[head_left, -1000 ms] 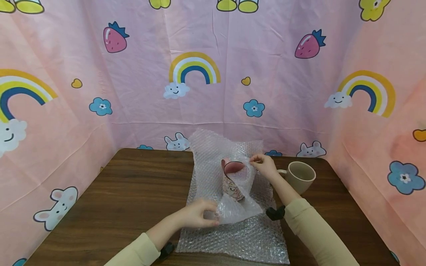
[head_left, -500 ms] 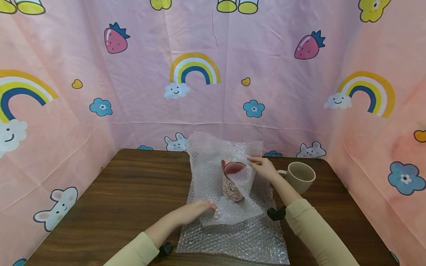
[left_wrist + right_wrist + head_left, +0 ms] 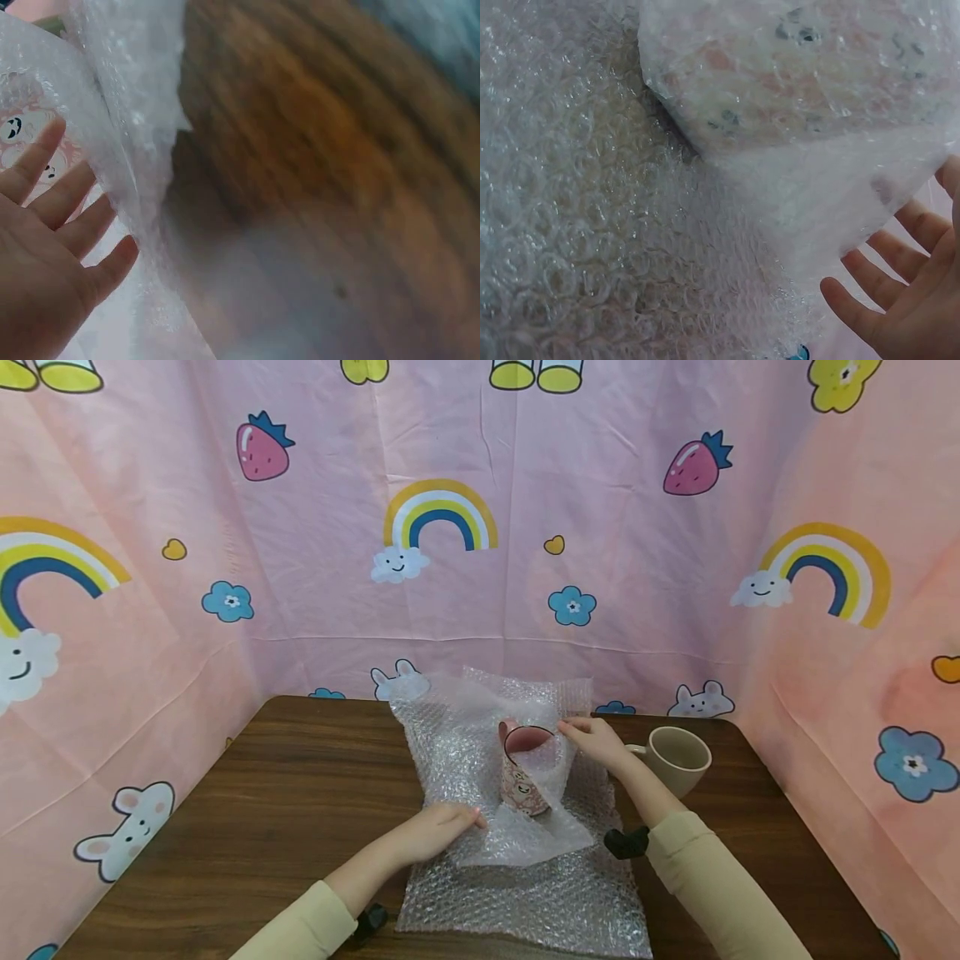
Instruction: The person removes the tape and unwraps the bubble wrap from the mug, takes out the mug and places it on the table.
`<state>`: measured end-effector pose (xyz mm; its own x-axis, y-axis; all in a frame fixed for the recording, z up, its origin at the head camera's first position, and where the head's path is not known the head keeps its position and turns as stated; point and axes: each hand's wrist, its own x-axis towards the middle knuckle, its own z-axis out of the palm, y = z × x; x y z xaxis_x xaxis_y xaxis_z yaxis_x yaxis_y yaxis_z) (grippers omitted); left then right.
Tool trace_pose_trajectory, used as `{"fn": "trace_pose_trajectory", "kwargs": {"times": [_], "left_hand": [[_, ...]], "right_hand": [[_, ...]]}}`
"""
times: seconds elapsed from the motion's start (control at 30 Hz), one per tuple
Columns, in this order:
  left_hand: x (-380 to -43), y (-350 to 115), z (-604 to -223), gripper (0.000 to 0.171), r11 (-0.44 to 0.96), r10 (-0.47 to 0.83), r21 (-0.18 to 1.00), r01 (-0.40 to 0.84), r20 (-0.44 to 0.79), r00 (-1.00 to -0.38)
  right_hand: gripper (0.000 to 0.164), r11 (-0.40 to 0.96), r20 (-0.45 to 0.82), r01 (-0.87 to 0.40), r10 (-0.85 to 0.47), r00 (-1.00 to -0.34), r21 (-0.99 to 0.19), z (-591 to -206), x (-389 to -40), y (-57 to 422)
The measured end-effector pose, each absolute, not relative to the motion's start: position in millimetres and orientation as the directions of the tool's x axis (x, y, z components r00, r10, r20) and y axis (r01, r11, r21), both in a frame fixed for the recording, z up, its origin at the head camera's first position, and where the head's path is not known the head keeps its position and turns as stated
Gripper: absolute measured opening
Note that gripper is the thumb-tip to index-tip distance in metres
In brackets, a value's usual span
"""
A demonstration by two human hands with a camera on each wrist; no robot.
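Observation:
A pink patterned mug (image 3: 519, 785) stands on a sheet of bubble wrap (image 3: 525, 902), with a flap of wrap folded across its right side and part of its mouth. My right hand (image 3: 596, 742) touches this flap by the mug's rim; in the right wrist view its fingers (image 3: 889, 291) are extended and spread along the wrap's edge. My left hand (image 3: 438, 828) is at the left side of the sheet, front-left of the mug. In the left wrist view its fingers (image 3: 64, 196) are spread and straight, against the wrap, with the mug's printed faces beyond them.
A beige mug (image 3: 678, 758) stands on the wooden table (image 3: 315, 777) to the right, close beyond my right forearm. Behind the table hangs a pink printed cloth (image 3: 450, 610), and the wrap's far end reaches up to it. Black straps (image 3: 626, 842) show near both wrists.
My left hand has moved up from the front corner of the flap, its fingers straightening. The sheet's far left corner has swung left and down. My right hand stays by the rim.

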<state>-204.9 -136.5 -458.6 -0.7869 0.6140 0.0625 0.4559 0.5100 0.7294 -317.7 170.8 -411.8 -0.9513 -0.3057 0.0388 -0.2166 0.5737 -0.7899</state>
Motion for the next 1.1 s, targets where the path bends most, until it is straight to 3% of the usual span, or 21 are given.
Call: {"fn": "trace_pose_trajectory", "kwargs": {"times": [0.3,0.73,0.93,1.1], "left_hand": [[-206,-139,-458,0.044,0.558,0.582,0.707,0.434,0.039,-0.812],[-208,-137,-453,0.038,0.562,0.632,0.657,0.503,0.052,-0.773],[-206,-134,-451,0.048,0.613,0.623,0.628,0.479,-0.011,-0.782],[-202,-131,-451,0.061,0.684,0.598,0.572,0.453,-0.083,-0.797]], "right_hand": [[0.05,0.588,0.025,-0.22,-0.321,-0.947,-0.778,-404,-309,174],[0.051,0.569,0.024,-0.235,-0.354,-0.935,-0.788,-398,-303,191],[0.045,0.567,0.0,-0.222,-0.364,-0.931,-0.793,-395,-297,202],[0.048,0.592,0.023,-0.29,-0.416,-0.909,-0.752,-393,-292,210]]}}
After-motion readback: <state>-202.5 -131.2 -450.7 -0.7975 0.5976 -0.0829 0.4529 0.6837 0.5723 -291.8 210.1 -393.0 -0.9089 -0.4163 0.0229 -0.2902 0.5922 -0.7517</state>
